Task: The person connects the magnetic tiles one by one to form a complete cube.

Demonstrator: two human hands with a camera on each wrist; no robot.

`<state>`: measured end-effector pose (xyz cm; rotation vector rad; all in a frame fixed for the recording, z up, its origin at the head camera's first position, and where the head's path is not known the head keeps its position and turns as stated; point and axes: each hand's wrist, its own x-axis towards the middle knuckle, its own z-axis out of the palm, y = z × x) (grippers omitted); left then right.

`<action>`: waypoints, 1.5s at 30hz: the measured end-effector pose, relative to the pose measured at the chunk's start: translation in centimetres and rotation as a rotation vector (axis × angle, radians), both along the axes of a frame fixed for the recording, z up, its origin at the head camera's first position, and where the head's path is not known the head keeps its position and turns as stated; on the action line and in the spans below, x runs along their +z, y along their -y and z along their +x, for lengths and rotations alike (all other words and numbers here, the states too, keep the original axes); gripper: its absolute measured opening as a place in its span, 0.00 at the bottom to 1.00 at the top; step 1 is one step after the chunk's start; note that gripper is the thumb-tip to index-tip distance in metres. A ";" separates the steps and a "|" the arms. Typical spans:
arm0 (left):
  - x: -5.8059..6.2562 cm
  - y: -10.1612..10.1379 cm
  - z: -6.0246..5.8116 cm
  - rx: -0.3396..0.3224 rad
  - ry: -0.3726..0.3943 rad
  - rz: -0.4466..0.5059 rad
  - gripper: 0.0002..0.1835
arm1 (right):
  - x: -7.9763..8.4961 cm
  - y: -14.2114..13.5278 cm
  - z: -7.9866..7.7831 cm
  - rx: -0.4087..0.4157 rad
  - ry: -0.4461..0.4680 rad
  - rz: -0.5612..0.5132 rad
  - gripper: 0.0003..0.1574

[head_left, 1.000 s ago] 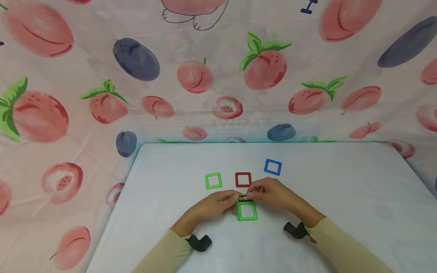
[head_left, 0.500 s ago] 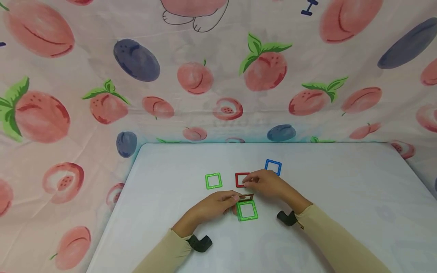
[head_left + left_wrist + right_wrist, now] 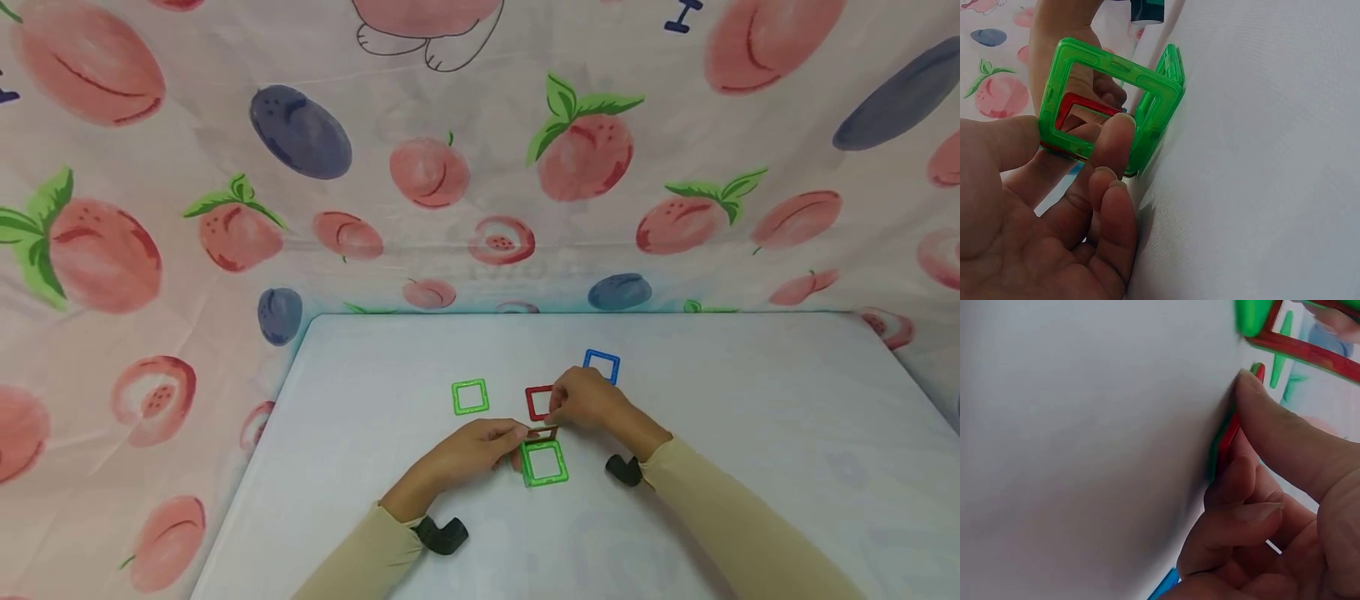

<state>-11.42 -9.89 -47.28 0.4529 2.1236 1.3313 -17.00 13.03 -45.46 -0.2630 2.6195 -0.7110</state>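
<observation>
My left hand [image 3: 476, 450] grips a small joined shape of square magnetic tiles. One green tile [image 3: 1050, 100] of it stands up at the left, held between thumb and fingers. A second green tile [image 3: 547, 481] of the shape lies toward me, and a red tile [image 3: 1304, 350] stands at its far side. Just behind, my right hand [image 3: 592, 400] pinches a loose red square tile [image 3: 529, 404] between thumb and fingers. In the right wrist view this red tile [image 3: 1230, 434] appears edge-on, low at the white surface. My fingers cover its right part.
A loose green square tile [image 3: 471, 411] lies to the left, behind my left hand. Behind my right hand is a blue square tile [image 3: 602, 353], partly covered. The white table [image 3: 375, 358] ends at a fruit-patterned cloth [image 3: 345, 275]. Dark devices [image 3: 442, 536] sit at both wrists.
My right hand has left the joined shape, reached back to the loose red tile and taken hold of it. That tile has shifted slightly right and nearer. The left hand stays in place.
</observation>
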 end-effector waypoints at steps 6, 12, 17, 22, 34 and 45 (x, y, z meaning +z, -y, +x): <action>0.1 -0.1 0.0 0.028 0.033 0.007 0.17 | 0.4 -1.0 1.2 0.002 -0.016 0.067 0.11; 0.2 -0.1 0.0 0.026 0.009 0.008 0.18 | 0.2 -2.1 2.5 -0.002 -0.035 0.092 0.15; 0.1 -0.1 0.0 0.014 0.012 0.032 0.18 | 0.5 -3.1 3.5 -0.008 -0.036 -0.004 0.15; 0.0 0.0 0.0 -0.003 0.000 0.039 0.18 | 1.4 -4.1 4.3 -0.003 -0.043 -0.119 0.16; -0.2 0.0 0.0 0.006 0.003 0.035 0.18 | 1.9 -4.0 6.1 -0.096 0.092 -0.206 0.20; -0.2 0.0 -0.1 0.002 0.039 0.041 0.18 | 1.9 -3.0 7.6 -0.078 0.152 -0.297 0.16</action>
